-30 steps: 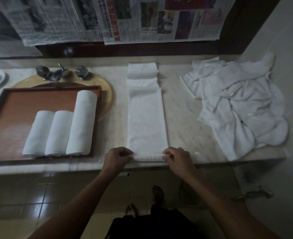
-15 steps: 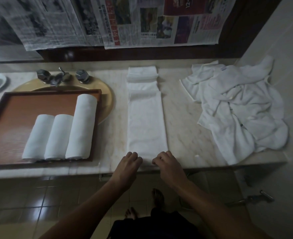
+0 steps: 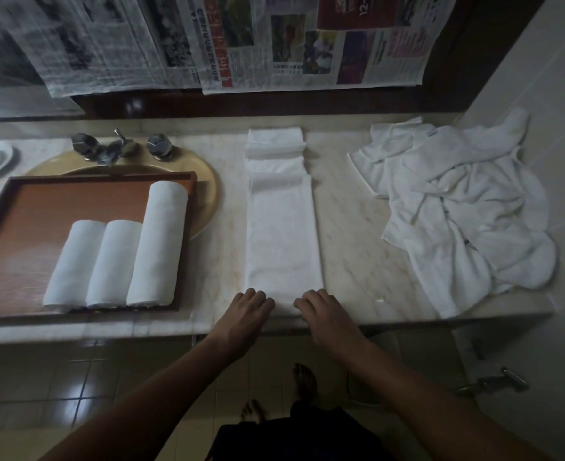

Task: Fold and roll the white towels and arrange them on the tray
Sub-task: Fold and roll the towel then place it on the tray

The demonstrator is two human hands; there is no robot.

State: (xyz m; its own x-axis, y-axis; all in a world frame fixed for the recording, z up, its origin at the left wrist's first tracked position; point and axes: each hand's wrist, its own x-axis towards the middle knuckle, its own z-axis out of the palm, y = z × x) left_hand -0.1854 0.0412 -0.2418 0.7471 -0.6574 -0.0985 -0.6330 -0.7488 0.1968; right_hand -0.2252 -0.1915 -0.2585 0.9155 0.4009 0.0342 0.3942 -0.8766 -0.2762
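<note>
On the left of the surface (image 3: 351,227), the tray (image 3: 5,207) already carries three rolled towels (image 3: 114,261), side by side, their long axes running near to far, the rightmost one longer. Right of the tray, the folded towel (image 3: 282,234) lies flat as a narrow strip, its long axis also near to far, its far end bunched in pleats by the wall and its near end at the surface's edge. The left hand (image 3: 244,314) and right hand (image 3: 324,317) sit on that near end, each grip curled down over the cloth, so rolling seems barely begun. Far right, a pile of loose towels (image 3: 467,207) lies unfolded; judging by it, most of the work remains.
</note>
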